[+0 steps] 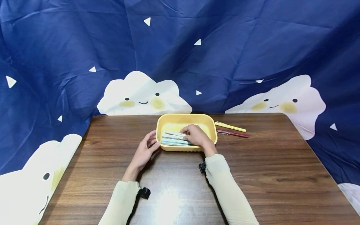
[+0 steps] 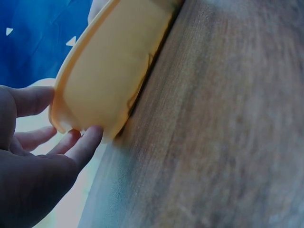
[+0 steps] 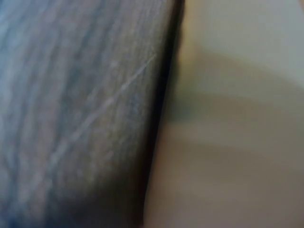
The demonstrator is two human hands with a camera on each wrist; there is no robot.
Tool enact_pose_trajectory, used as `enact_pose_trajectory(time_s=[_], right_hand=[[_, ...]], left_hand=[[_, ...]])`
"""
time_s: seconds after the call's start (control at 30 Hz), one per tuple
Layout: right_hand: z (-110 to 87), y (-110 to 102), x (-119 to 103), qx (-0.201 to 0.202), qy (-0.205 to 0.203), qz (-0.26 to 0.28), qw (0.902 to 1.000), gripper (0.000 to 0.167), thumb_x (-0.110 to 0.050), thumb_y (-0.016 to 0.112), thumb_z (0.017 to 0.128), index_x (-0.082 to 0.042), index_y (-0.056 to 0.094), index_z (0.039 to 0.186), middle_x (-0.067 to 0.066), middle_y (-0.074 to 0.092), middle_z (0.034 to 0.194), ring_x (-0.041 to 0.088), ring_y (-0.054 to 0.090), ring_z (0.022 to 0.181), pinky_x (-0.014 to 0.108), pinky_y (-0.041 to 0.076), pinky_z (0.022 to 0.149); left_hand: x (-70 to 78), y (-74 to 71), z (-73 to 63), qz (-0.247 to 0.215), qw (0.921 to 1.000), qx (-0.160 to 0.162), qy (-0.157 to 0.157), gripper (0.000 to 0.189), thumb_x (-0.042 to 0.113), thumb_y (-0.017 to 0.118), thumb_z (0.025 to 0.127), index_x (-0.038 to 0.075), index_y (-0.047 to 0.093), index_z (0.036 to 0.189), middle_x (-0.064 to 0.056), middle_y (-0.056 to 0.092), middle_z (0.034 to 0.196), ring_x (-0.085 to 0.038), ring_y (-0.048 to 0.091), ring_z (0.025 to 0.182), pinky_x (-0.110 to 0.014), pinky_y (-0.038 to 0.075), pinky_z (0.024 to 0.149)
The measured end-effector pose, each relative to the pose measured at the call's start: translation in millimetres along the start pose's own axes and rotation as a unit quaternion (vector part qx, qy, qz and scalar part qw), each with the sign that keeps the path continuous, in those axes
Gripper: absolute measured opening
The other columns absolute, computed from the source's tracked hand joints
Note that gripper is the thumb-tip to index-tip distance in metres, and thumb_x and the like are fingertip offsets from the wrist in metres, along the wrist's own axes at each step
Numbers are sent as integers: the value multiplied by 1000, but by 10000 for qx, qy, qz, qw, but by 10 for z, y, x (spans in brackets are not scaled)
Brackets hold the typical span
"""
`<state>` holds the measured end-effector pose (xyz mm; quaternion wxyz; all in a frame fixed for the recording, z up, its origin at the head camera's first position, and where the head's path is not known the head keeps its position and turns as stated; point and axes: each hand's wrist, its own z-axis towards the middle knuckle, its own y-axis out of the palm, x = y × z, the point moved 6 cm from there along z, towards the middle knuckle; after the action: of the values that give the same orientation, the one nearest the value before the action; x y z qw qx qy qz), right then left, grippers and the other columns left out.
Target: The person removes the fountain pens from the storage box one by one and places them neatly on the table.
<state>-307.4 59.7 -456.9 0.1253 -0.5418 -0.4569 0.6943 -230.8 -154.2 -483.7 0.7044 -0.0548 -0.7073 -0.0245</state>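
Note:
A yellow plastic basket (image 1: 184,148) stands near the table's far edge. Inside its left half, several white and pale blue pens (image 1: 175,141) lie side by side. My right hand (image 1: 197,136) reaches into the basket and pinches the end of a white pen (image 1: 173,133) between thumb and fingertips. At the basket's left end, my left hand (image 1: 144,150) rests its thumb and fingers against the outer wall and rim; the left wrist view shows these fingers (image 2: 85,147) touching the corner. The right wrist view is blurred and dominated by the basket's side (image 3: 228,118).
Right of the basket, a yellow pen (image 1: 230,126) and a dark red pen (image 1: 233,133) lie on the brown wooden table (image 1: 267,175). A blue curtain (image 1: 213,62) with clouds hangs behind the table. Each sleeve carries a small black wrist camera (image 1: 144,193).

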Motion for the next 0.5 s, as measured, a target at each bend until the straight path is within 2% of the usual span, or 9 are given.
enact_pose_trajectory(time_s=[0.3,0.5], right_hand=[[-36,-68,-23,93,78,51,9999,26,-2,69,92,-5,75,117,8,73,106,25,67,98,40,53,89],[-59,-104,-25,152,20,33,9999,25,-3,70,93,-7,76,117,7,73,106,23,67,96,40,54,87]], left_hand=[[26,1,-12,-21,10000,24,13,57,5,60,101,4,38,153,-21,47,145,-35,49,132,-19,47,93],[9,3,-9,-20,10000,35,7,57,4,60,101,3,37,153,-22,47,145,-36,49,132,-19,47,93]])
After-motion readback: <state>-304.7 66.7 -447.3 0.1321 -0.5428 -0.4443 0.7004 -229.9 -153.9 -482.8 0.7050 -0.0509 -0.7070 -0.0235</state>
